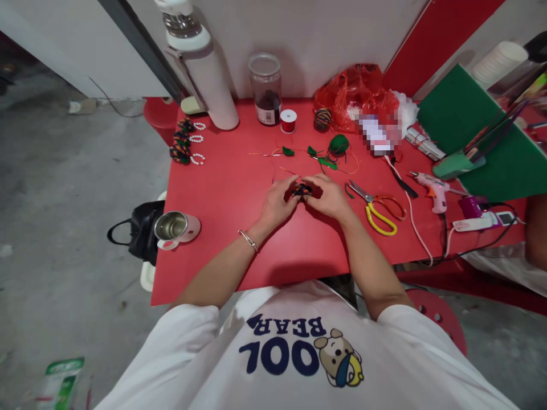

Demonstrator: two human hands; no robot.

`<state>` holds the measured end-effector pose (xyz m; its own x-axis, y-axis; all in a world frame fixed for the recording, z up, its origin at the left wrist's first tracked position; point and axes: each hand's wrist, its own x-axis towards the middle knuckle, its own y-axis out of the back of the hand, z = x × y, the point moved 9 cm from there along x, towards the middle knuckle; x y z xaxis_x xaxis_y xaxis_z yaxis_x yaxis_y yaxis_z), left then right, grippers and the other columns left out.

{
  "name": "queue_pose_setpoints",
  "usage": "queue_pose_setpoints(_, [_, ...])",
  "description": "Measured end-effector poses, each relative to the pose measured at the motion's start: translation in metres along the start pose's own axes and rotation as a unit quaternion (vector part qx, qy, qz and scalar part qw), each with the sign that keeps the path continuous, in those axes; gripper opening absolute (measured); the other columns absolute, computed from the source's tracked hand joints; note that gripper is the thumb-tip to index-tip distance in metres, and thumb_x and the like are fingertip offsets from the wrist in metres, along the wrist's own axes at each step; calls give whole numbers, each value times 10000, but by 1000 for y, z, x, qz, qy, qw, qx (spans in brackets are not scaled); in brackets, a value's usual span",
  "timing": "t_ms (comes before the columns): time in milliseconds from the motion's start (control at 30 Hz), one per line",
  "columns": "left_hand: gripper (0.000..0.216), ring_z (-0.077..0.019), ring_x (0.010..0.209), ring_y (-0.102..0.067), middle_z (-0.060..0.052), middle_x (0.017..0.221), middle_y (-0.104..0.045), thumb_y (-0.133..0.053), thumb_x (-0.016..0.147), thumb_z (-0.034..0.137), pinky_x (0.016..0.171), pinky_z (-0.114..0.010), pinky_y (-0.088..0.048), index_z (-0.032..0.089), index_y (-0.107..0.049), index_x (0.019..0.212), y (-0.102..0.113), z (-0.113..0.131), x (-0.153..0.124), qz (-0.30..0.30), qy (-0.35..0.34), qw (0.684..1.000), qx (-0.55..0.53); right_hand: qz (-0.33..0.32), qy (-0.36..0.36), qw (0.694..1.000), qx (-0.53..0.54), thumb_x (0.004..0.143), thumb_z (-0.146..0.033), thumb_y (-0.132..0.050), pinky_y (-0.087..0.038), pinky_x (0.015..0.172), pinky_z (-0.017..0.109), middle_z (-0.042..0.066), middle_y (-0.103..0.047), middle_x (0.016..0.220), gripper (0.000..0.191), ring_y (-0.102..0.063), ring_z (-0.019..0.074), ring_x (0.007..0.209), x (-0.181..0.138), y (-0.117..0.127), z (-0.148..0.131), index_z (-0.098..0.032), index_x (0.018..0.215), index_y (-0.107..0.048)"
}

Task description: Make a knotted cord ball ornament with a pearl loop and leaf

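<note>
My left hand (278, 200) and my right hand (328, 196) meet at the middle of the red table (222, 188). Both pinch a small dark knotted cord piece (301, 191) with flecks of colour, held between the fingertips just above the tabletop. A thin bracelet sits on my left wrist. Beyond my hands lie green cord bits (327, 163), a green cord ball (339, 144) and thin orange threads.
Yellow-handled scissors (378, 213) lie right of my right hand, a glue gun (433, 191) and power strip (482, 221) farther right. At the back stand a jar (265, 88), red spool (288, 121), white flask (205, 68) and red bag (356, 94). Finished cord-and-bead pieces (184, 142) and a metal cup (171, 226) sit left.
</note>
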<state>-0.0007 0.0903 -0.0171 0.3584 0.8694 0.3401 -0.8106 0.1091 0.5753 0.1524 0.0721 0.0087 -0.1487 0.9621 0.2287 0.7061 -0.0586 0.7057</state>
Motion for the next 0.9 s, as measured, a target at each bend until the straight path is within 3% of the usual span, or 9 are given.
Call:
queue_pose_setpoints(300, [658,-290,1162,-740,-86,1128,-834,-808,854,128,1059,-520,-581,251,-611,1469,-3,-17,-2,7,26,999,29,-50,-21,998,-20,842,-196,-704,-579,953,395,73,-791,1160,411,-730,261,1058,-1,-10,5,-253,1242,-782])
queue_pose_setpoints(467, [586,-241,1120,-749,-93,1192,-800,-760,877,137,1054,-473,-592,248,-623,1436,5,-15,-3,41,34,998,-16,-19,-17,1000,-8,826,-172,-702,-578,992,398,74,-769,1177,425,-723,259,1099,0,-3,4,-245,1236,-783])
queue_pose_setpoints(567, [535,-217,1065,-741,-76,1112,-792,-730,884,122,1049,-450,-589,233,-645,1400,6,-11,-2,49,25,998,-22,5,-16,1000,-4,827,-148,-679,-578,973,388,71,-757,1114,360,-723,247,1067,1,0,4,-241,1152,-804])
queue_pose_setpoints(667, [523,-202,997,-732,-46,1010,-790,-715,884,102,1022,-432,-591,249,-661,1383,3,-10,-2,40,23,999,-16,-15,-30,999,-13,826,-157,-688,-578,924,376,63,-753,1061,354,-721,238,1007,1,-6,7,-246,1147,-809])
queue_pose_setpoints(900, [611,-211,1013,-741,-40,1006,-797,-723,878,97,1010,-418,-590,253,-621,1460,-3,-16,-1,29,42,999,14,-37,-40,997,-53,838,-214,-713,-562,869,371,68,-737,1035,408,-690,239,942,0,-12,14,-254,1233,-808])
